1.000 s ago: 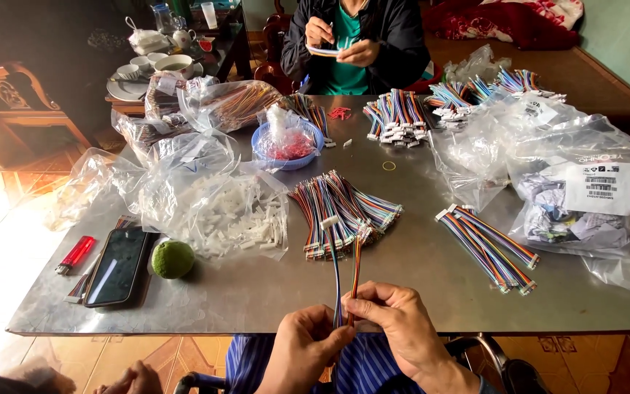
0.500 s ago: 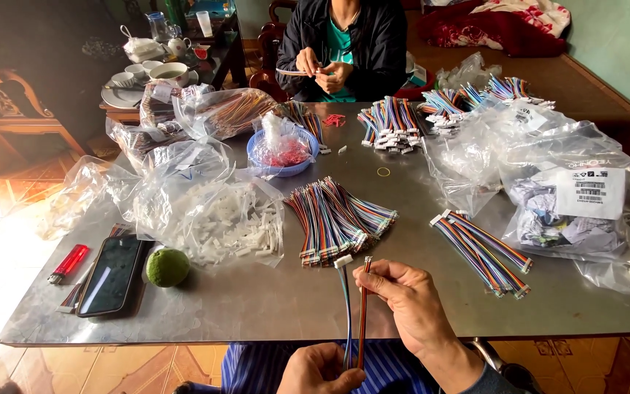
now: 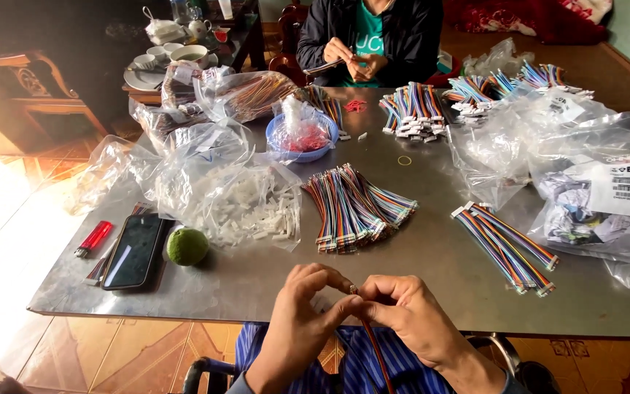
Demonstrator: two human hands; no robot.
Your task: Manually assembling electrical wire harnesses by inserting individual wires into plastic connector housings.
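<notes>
While the left hand (image 3: 302, 319) and the right hand (image 3: 411, 315) meet at their fingertips just over the near edge of the table (image 3: 432, 255), both pinch the top end of a thin reddish wire (image 3: 375, 349) that hangs down between the wrists toward the lap. It looks light, limp and easily kinked, so the sure hold is close to its tip, where the fingers already grip. Just beyond the hands lies a fanned bundle of coloured wires (image 3: 351, 208); off to the right hand's side is a smaller bundle (image 3: 508, 246). Past the left hand sit a green lime (image 3: 187, 246), a phone (image 3: 134, 252) and a red lighter (image 3: 93, 238). Smooth grey metal, the tabletop likely lets small parts slide. Across it, another person's hands (image 3: 351, 60) work.
</notes>
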